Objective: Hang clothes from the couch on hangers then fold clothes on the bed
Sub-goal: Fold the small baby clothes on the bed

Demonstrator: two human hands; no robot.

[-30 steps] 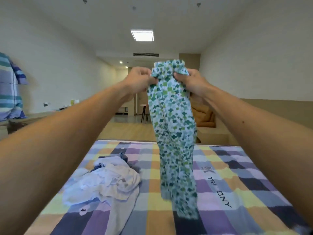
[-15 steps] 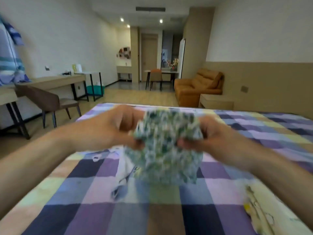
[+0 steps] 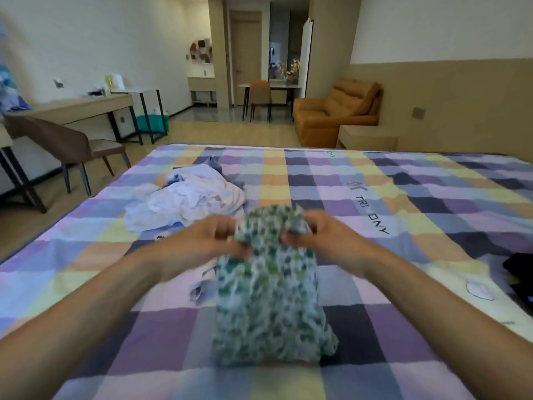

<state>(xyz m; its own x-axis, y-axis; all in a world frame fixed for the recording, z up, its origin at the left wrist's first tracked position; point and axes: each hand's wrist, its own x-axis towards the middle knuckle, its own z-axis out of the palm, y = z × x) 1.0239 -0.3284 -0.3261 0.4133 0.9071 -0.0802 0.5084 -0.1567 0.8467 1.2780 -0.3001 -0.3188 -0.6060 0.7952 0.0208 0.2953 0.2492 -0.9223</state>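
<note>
A white garment with a green and blue print [image 3: 268,295] lies lengthwise on the checked bed cover [image 3: 403,215], its far end bunched up. My left hand [image 3: 207,243] grips that far end on its left side and my right hand [image 3: 320,238] pinches it on the right. The near end of the garment spreads flat on the bed close to me. A pile of white and pale clothes [image 3: 190,194] lies on the bed just beyond my left hand.
A dark garment [image 3: 519,272] lies at the bed's right edge. Beyond the bed stand an orange couch [image 3: 334,111], a low side table [image 3: 366,137], a desk with a brown chair [image 3: 66,142] at the left and a dining table at the back.
My hands have come down from chest height with the printed garment, which hung full length a second ago and now lies on the bed. My view has tilted down.
</note>
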